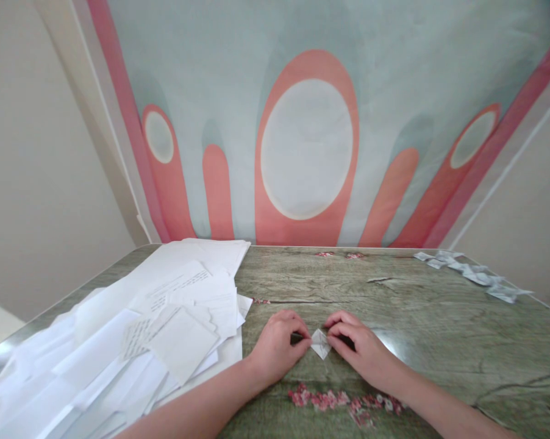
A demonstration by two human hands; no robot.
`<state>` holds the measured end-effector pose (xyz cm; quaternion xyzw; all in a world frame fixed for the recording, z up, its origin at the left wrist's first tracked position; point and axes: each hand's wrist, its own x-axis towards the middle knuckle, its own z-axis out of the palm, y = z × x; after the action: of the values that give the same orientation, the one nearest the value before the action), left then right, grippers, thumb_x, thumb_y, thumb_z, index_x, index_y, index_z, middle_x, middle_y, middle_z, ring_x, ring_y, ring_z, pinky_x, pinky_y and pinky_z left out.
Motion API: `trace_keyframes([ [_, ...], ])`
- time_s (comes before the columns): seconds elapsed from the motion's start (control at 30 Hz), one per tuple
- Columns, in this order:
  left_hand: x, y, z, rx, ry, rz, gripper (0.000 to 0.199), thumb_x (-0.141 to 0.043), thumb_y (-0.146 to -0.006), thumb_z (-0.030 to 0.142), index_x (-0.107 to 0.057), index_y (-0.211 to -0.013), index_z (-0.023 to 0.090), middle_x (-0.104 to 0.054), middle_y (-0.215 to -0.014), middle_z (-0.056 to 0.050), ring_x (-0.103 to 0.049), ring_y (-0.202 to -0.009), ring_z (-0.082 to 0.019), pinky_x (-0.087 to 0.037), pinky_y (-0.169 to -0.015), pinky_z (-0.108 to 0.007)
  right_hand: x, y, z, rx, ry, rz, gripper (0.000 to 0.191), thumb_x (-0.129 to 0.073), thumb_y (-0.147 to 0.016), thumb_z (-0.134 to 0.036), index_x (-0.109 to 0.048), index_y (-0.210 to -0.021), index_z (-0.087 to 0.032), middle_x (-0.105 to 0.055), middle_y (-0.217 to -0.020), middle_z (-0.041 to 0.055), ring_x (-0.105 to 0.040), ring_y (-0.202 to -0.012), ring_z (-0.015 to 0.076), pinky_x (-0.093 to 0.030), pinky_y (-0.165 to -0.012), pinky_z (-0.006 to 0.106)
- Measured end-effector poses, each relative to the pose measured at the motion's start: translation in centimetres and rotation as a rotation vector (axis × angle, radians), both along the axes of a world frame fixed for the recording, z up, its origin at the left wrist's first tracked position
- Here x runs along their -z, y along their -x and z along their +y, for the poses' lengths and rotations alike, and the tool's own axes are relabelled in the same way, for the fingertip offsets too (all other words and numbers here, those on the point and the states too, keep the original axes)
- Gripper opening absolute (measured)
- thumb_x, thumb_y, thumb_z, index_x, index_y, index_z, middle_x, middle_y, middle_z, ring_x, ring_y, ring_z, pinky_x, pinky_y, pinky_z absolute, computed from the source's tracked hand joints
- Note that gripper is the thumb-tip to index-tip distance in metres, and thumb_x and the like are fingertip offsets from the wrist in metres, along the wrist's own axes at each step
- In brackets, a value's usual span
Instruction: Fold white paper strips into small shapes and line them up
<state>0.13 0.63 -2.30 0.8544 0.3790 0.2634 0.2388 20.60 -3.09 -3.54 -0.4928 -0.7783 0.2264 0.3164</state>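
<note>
Fingers (297, 325) of both bare hands are drawn together, thumb against forefinger, on opposite side corners of one small, folded, diamond-shaped piece of white paper (319, 349). At the far left, the grey-green, wood-patterned table (439, 341) is covered by a broad, loose heap of white paper sheets and scraps (96, 341), some marked with dark print, and partly overlapped by the left forearm. Next, the left corner of the folded piece is pinched by the left hand (272, 341). Between the two hands the piece is held with one corner turned toward the person and one away; its longer axis seems to be aligned that way, across the line between the fingertips. Whether it is supported by the tabletop cannot be told. Just beyond, the right corner is gripped by the right hand (364, 350), so neither hand can be called nearer. At the far right, well apart from the fingers, small folded white paper pieces (478, 277) are strung along the table's edge.
</note>
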Motion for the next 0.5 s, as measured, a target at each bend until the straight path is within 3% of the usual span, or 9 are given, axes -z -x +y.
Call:
trace_keyframes([
  [0.5, -0.5, -0.03, -0.03, 0.024, -0.018, 0.103, 0.004, -0.062, -0.078, 0.02, -0.066, -0.078, 0.02, -0.061, -0.091, -0.001, -0.053, -0.093, -0.018, -0.04, -0.083, -0.03, 0.26, -0.01, -0.16, 0.041, -0.006, -0.006, 0.013, -0.048, -0.084, -0.019, -0.056, -0.075, -0.019, -0.053, -0.1, 0.006, -0.052, -0.098, 0.0192, -0.042, -0.085, 0.035],
])
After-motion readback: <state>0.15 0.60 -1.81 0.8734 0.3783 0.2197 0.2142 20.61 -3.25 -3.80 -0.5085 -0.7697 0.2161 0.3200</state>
